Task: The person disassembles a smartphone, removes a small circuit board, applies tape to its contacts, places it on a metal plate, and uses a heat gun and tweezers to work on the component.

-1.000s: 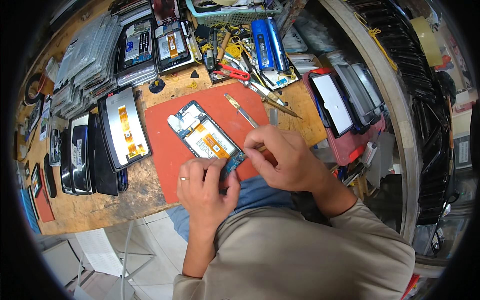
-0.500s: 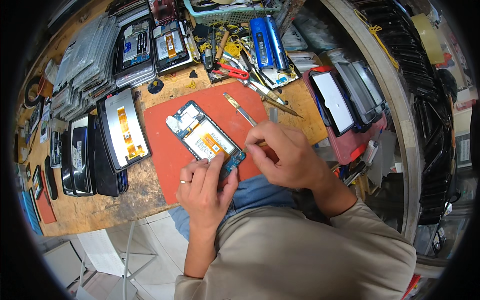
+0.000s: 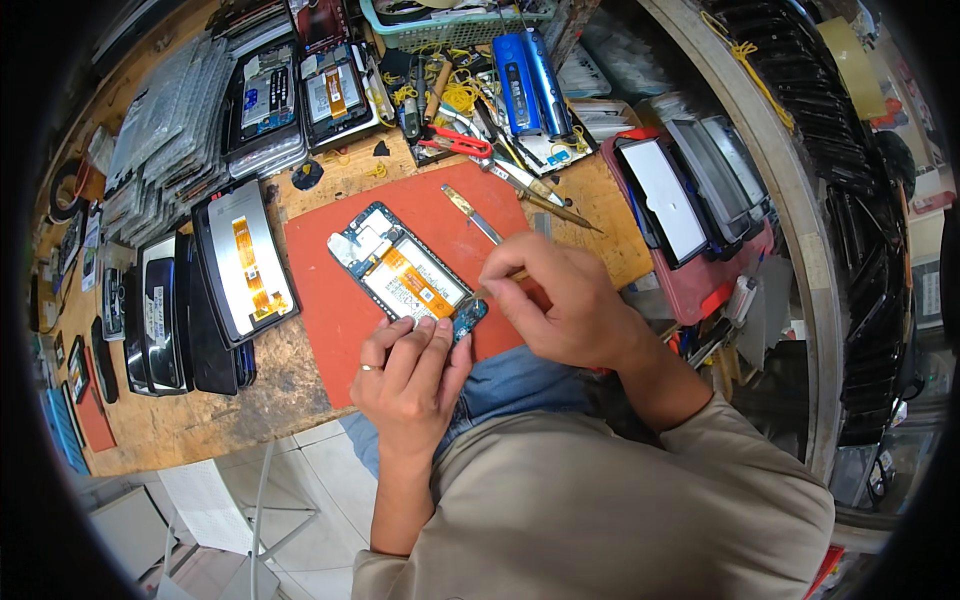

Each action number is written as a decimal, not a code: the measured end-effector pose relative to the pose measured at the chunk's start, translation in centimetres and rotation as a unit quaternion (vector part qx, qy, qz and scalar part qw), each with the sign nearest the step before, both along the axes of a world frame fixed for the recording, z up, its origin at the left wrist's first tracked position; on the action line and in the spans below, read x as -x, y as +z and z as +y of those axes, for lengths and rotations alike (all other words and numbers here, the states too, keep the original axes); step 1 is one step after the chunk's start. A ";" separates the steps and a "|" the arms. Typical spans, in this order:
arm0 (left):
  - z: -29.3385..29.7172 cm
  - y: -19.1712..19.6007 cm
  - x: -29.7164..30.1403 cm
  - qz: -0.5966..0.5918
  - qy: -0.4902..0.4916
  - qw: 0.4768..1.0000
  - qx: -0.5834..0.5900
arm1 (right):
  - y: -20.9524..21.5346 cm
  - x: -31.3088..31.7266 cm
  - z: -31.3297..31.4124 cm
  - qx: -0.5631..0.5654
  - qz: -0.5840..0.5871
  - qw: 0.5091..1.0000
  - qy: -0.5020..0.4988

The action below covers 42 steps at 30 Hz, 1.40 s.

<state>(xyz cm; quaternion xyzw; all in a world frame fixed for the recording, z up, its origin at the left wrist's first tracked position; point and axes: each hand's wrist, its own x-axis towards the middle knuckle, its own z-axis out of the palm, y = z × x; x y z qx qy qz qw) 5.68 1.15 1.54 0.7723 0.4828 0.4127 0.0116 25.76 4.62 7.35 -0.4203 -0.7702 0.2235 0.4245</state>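
Note:
An opened smartphone [image 3: 378,232] lies slanted on a red-orange mat [image 3: 325,300], its battery and blue circuit boards exposed. An orange ribbon cable [image 3: 420,283] runs along the battery. My left hand [image 3: 408,375], with a ring on one finger, grips the phone's lower end, fingertips on its near edge and thumb at the corner. My right hand [image 3: 570,305] is closed in a pinch around a thin tool [image 3: 480,296], whose tip meets the phone's lower right corner. Most of this tool is hidden by my fingers. Above my right hand, a flat metal blade [image 3: 470,212] rests on the mat.
Left of the mat lean a display panel [image 3: 245,265] and several dark phones [image 3: 160,310]. Stacked plastic-wrapped parts [image 3: 170,125] stand behind. Red-handled pliers [image 3: 458,142], a blue device [image 3: 518,85] and loose tools crowd the back. Phone cases and a white box [image 3: 662,200] lie right.
My right hand has shifted slightly left, with the tool tip now at the phone's corner. The orange ribbon cable now shows as a longer strip along the battery. My left fingers have shifted slightly.

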 end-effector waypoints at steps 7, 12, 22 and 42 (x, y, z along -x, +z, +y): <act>-0.1 -0.2 0.1 0.005 -0.001 1.000 -0.009 | 0.6 -1.2 -1.1 0.002 -0.028 0.998 -0.052; -0.1 0.0 0.0 0.009 0.000 1.000 -0.007 | 0.1 -1.4 -1.2 0.003 -0.157 0.987 -0.029; -0.4 0.4 0.5 -0.118 -0.010 0.989 0.087 | -0.9 -0.9 -1.3 0.034 -0.198 0.980 -0.008; -4.0 4.4 3.6 -0.434 -0.122 0.842 0.296 | 0.8 4.0 -4.7 0.439 0.295 0.833 0.163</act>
